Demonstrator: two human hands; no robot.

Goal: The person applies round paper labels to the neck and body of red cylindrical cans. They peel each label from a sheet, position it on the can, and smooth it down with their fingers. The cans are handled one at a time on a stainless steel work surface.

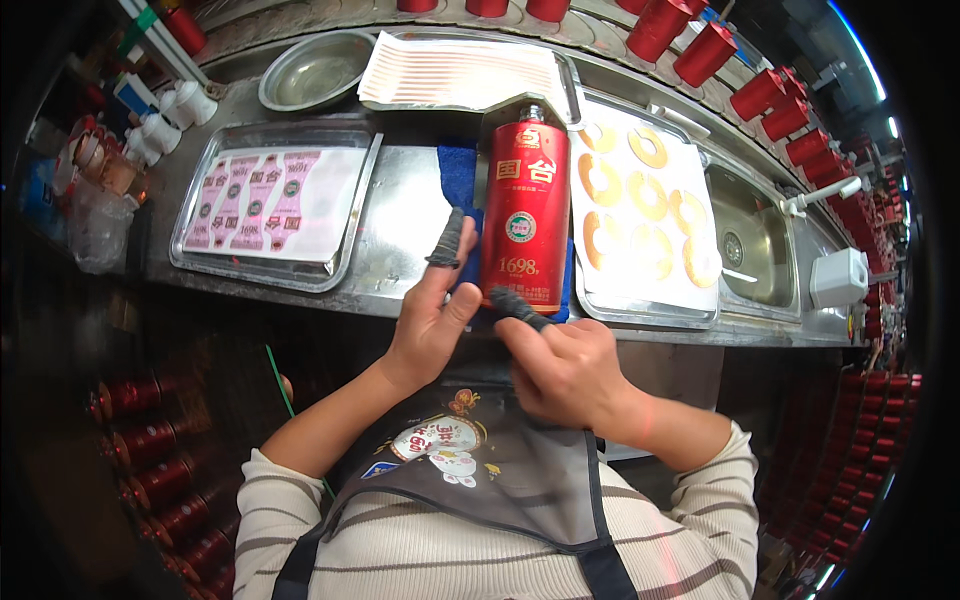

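A red bottle (527, 235) with a gold-lettered front and a round emblem lies face up, its neck pointing away from me, on a blue cloth (457, 178). Its neck end rests at a metal holder. My left hand (436, 310) is open along the bottle's left side, fingers pointing away, with a dark cover on one fingertip. My right hand (568, 368) is at the bottle's near end. Its dark-covered index finger presses on the lower front of the bottle, and the other fingers are curled under; whether they hold anything is hidden.
On the left, a metal tray (345, 240) holds pink printed labels. A tray (650, 318) with ring-shaped gold labels stands right, beside a sink (765, 285). Behind are striped strips (460, 75) in a tray and a metal bowl (290, 97). Red bottles (705, 55) line the back conveyor.
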